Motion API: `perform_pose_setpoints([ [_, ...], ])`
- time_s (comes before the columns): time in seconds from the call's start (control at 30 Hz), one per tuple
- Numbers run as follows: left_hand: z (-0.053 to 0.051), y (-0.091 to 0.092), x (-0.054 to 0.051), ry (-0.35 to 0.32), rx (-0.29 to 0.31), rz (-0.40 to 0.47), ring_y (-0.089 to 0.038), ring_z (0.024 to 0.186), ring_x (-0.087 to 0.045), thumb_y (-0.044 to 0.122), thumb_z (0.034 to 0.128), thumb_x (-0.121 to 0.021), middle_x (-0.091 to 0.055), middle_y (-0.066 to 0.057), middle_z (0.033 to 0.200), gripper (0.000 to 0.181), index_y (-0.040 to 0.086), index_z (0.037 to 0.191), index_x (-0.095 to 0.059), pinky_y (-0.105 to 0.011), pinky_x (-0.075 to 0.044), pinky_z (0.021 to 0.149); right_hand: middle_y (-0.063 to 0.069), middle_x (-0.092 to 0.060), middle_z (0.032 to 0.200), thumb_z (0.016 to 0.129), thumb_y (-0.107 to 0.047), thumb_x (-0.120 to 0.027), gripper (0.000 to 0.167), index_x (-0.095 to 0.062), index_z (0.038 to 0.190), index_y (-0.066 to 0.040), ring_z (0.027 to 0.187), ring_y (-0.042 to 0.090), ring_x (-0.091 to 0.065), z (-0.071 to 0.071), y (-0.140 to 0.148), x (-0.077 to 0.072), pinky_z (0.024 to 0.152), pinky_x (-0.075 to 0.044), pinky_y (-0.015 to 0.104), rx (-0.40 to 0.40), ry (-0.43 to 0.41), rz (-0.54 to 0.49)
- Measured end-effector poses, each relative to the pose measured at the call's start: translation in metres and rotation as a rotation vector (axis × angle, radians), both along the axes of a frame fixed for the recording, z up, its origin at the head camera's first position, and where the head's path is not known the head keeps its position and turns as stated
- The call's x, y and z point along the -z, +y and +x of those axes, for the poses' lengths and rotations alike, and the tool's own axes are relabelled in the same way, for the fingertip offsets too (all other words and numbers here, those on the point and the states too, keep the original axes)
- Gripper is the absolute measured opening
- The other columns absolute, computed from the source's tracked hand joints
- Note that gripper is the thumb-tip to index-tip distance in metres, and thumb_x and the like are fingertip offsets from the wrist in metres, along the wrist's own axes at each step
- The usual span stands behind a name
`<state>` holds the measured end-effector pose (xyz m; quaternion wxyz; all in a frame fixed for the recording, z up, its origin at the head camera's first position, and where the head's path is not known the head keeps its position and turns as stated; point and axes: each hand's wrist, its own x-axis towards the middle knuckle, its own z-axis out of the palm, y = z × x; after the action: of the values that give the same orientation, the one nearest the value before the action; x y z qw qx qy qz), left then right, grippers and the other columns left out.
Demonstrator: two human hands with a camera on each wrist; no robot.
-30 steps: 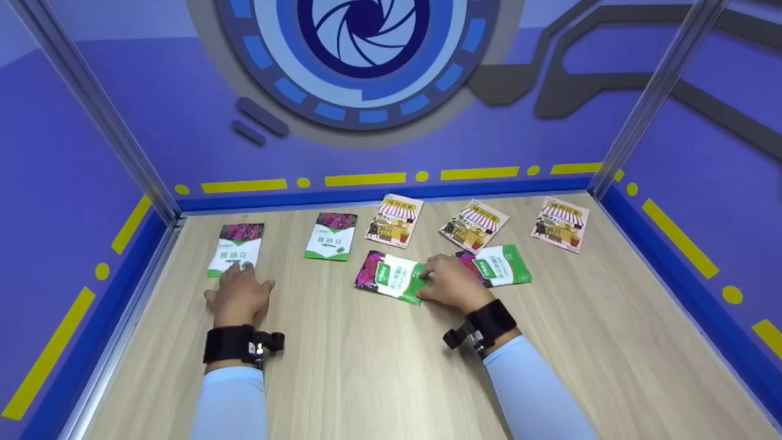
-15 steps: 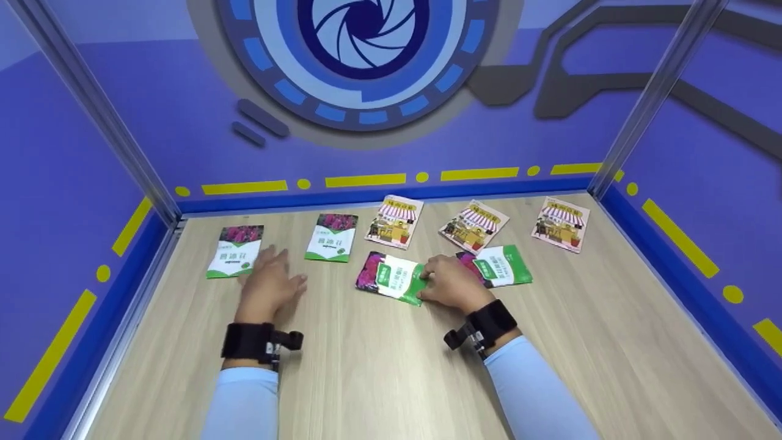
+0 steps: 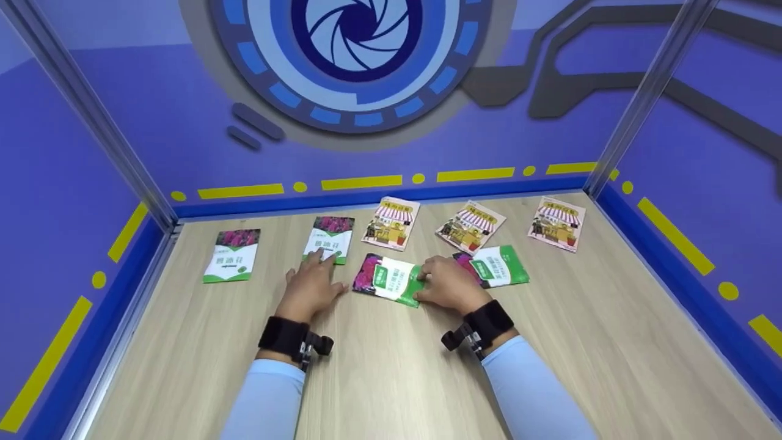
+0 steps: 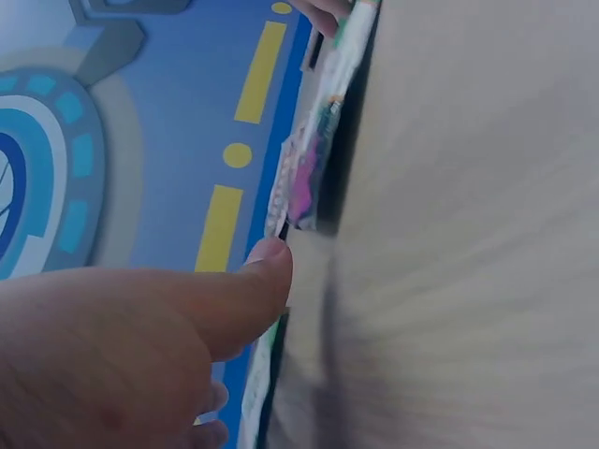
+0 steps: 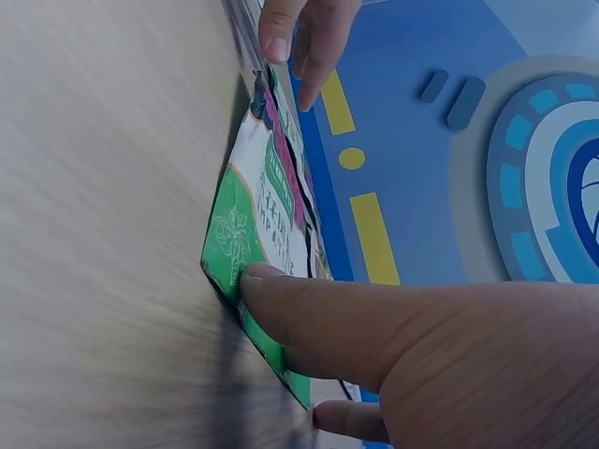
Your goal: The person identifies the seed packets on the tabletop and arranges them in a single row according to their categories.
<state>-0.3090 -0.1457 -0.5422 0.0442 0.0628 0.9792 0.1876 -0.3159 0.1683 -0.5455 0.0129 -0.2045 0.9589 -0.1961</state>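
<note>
In the head view my left hand (image 3: 310, 288) has its fingertips on the lower edge of a white-and-green flower seed packet (image 3: 333, 235), its thumb held out to the side. My right hand (image 3: 449, 284) grips the green end of another seed packet (image 3: 386, 278), which lies sideways with its pink flowers to the left. The right wrist view shows the thumb on the green end of this packet (image 5: 229, 243) and the fingers at its far edge. A similar packet (image 3: 507, 266) lies partly behind the right hand. One more white-and-green packet (image 3: 232, 256) lies at the far left.
Three pink cards with a striped awning print lie along the back: one left (image 3: 391, 223), one tilted in the middle (image 3: 470, 227), one right (image 3: 557, 224). Its lower corner touches or overlaps the right seed packet for the middle one. Blue-purple walls (image 3: 342, 153) enclose the wooden table (image 3: 379, 379).
My left hand has left the far-left seed packet and moved right to the second one. The right hand has stayed on its packet. The head view has shifted slightly.
</note>
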Motion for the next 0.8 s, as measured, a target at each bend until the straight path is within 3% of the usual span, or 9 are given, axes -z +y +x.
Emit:
perform_pose_setpoints([
  [0.13,-0.001,-0.010,0.008,-0.026,0.004,-0.038,-0.037,0.151,-0.018,0.045,0.0977,-0.063,-0.022,-0.018,0.164,0.074,0.010,0.157,-0.035,-0.066,-0.015,0.116,0.007,-0.067,0.119,0.074,-0.043,-0.089,0.045,-0.078,0.106,-0.013,0.112,0.026,-0.062,0.000,-0.001,0.001,0.098,-0.048,0.039,-0.007,0.006,0.022],
  [0.27,0.001,-0.023,0.009,-0.023,-0.017,-0.057,-0.039,0.149,-0.022,0.045,0.0989,-0.060,-0.026,-0.020,0.162,0.072,0.007,0.155,-0.038,-0.066,-0.015,0.116,0.006,-0.066,0.119,0.075,-0.045,-0.087,0.046,-0.078,0.107,-0.013,0.111,0.025,-0.062,0.000,0.000,0.002,0.098,-0.048,0.038,0.003,0.014,0.043],
  [0.57,0.013,-0.054,-0.001,-0.027,-0.104,-0.099,-0.047,0.143,-0.028,0.045,0.0978,-0.062,-0.034,-0.028,0.156,0.068,0.002,0.149,-0.047,-0.073,-0.014,0.111,0.004,-0.066,0.119,0.077,-0.044,-0.086,0.043,-0.076,0.107,-0.014,0.110,0.023,-0.061,0.000,0.000,0.003,0.095,-0.050,0.037,0.023,-0.005,0.032],
  [0.8,0.017,-0.065,-0.006,-0.023,-0.153,-0.113,-0.048,0.135,-0.038,0.044,0.0941,-0.068,-0.044,-0.028,0.146,0.064,0.000,0.140,-0.057,-0.075,-0.018,0.107,0.005,-0.067,0.116,0.077,-0.042,-0.087,0.040,-0.076,0.103,-0.014,0.108,0.024,-0.062,0.002,0.000,0.003,0.094,-0.050,0.039,-0.003,0.031,0.017],
])
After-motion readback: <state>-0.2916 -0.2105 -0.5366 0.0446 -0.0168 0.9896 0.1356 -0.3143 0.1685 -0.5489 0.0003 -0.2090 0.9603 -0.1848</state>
